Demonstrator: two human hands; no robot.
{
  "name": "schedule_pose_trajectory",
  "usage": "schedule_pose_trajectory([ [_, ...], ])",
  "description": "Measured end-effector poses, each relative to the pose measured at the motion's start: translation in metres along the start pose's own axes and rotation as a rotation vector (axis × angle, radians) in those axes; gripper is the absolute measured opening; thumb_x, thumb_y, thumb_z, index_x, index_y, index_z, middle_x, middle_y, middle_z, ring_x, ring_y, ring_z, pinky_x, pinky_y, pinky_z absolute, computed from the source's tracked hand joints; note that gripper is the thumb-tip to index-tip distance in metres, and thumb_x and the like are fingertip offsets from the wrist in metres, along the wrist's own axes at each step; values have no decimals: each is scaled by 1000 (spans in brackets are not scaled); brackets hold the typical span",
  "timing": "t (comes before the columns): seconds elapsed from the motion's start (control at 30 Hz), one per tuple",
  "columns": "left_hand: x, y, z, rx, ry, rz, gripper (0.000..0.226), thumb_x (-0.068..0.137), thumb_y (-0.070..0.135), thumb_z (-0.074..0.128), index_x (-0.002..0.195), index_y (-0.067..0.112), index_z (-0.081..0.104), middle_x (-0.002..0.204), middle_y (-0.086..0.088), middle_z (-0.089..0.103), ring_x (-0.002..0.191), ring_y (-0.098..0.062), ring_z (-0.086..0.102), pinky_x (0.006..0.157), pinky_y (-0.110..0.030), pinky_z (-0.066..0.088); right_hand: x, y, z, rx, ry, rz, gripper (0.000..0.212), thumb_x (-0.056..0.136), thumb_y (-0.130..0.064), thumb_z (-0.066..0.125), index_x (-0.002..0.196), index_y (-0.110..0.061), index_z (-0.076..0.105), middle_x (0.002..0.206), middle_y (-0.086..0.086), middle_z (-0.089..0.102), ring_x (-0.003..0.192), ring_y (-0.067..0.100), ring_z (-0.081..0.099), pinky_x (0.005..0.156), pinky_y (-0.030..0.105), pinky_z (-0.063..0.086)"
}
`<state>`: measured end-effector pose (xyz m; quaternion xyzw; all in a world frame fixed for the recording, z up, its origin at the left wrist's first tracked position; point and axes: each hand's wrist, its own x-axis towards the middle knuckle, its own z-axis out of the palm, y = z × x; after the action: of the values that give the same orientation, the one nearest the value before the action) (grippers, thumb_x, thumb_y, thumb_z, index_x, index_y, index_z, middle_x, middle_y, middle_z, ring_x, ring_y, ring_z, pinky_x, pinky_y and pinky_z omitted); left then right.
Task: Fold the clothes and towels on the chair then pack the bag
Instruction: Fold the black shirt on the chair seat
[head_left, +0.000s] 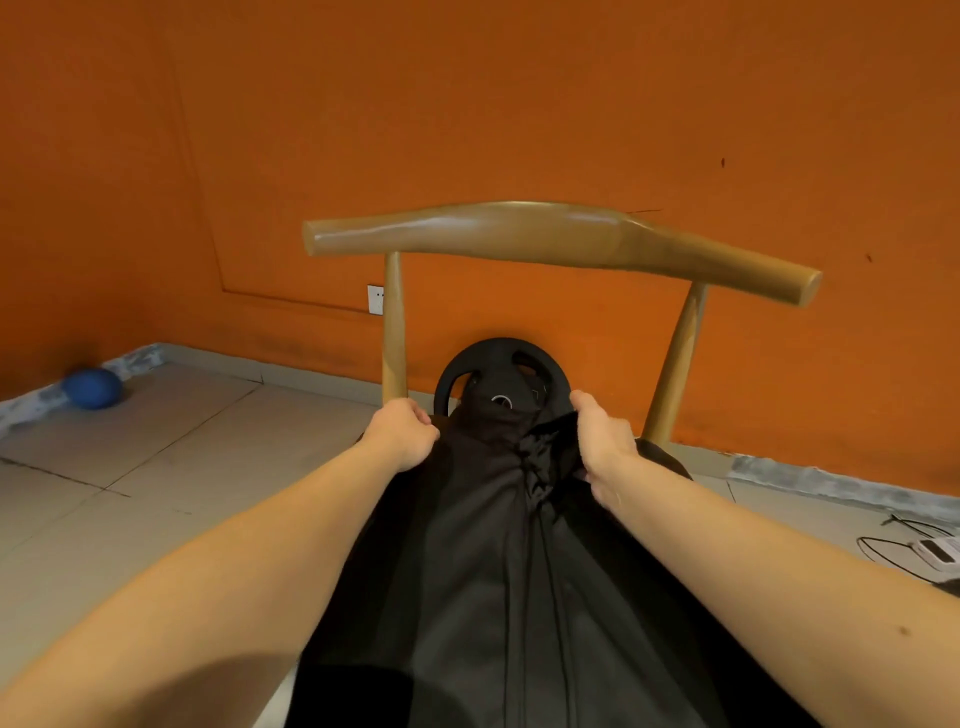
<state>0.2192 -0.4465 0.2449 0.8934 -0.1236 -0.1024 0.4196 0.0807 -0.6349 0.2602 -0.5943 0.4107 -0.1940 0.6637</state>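
Your left grip (402, 434) and your right grip (602, 441) both have their fingers curled tight around the top edge of a black garment (493, 545). You hold it up in front of the chair (519, 234), and it hangs down long toward you. I cannot tell if it is trousers or a jacket. It is bunched in the middle and not flat yet.

I think the folding of this piece has only just begun. It is not folded at all. You would need to spread it out first, then fold it.

The garment hides the chair seat, so I cannot tell if more clothes or towels wait there. I see no folded pile and no bag. So packing looks like it is still to do.

Behind the chair a black weight plate (467, 364) leans on the orange wall. Far left of the chair a blue ball (92, 388) sits on the floor.
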Motion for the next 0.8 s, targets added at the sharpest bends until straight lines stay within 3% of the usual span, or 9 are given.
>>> schedule_pose_trajectory([
  [0.1,6,7,9,69,-16,-12,20,97,28,66,107,10,68,105,-8,67,102,-28,63,92,-39,51,12,-4,-1,-172,-4,32,100,66,-70,75,141,-9,50,131,8,63,114,33,62,88,42,57],
  [0.2,17,13,14,128,-9,-42,43,98,48,61,114,7,66,106,-9,67,95,-27,61,83,-38,48,27,-5,-2,-371,-6,-12,49,82,-43,80,112,-9,62,110,7,65,96,29,63,64,30,48],
  [0.27,23,19,17,194,-2,-52,59,93,60,60,117,5,65,105,-9,67,94,-30,63,82,-40,52,38,-7,-5,-404,-31,-90,14,90,-14,68,101,-11,60,98,9,61,77,22,57,62,27,45],
  [0.3,26,21,19,232,-3,-58,62,91,61,62,119,5,65,105,-9,67,95,-31,63,83,-42,53,41,-9,-7,-378,-70,-123,9,92,-7,62,99,-11,61,96,9,61,73,20,56,62,28,47],
  [0.4,29,27,27,302,12,-42,44,94,42,64,120,6,63,106,-9,63,94,-31,61,84,-41,53,44,-13,-16,-295,-121,-117,12,93,0,53,96,-9,60,92,10,59,78,24,57,65,32,52],
  [0.57,33,27,33,331,100,-78,45,98,39,49,128,8,58,115,-10,62,103,-34,60,88,-40,48,40,-20,-29,-304,75,-91,9,88,-15,45,86,-9,52,83,6,51,72,25,49,68,37,46],
  [0.63,36,30,35,352,104,-102,51,100,41,44,137,7,54,128,-13,61,113,-36,60,89,-41,45,39,-21,-27,-339,62,-93,20,88,-27,43,91,-10,53,87,6,54,71,25,49,68,35,42],
  [0.73,38,40,39,452,85,-96,65,100,60,44,137,6,53,133,-14,60,115,-36,60,82,-39,43,32,-23,-18,-543,-51,-105,62,88,-60,53,117,-6,60,111,9,64,91,31,60,77,38,46],
  [0.8,41,42,42,503,80,-76,60,98,59,53,128,8,57,126,-12,62,110,-34,62,77,-39,44,29,-20,-13,-720,-86,-168,64,84,-61,68,113,-5,62,112,10,65,96,32,62,78,39,50],
])
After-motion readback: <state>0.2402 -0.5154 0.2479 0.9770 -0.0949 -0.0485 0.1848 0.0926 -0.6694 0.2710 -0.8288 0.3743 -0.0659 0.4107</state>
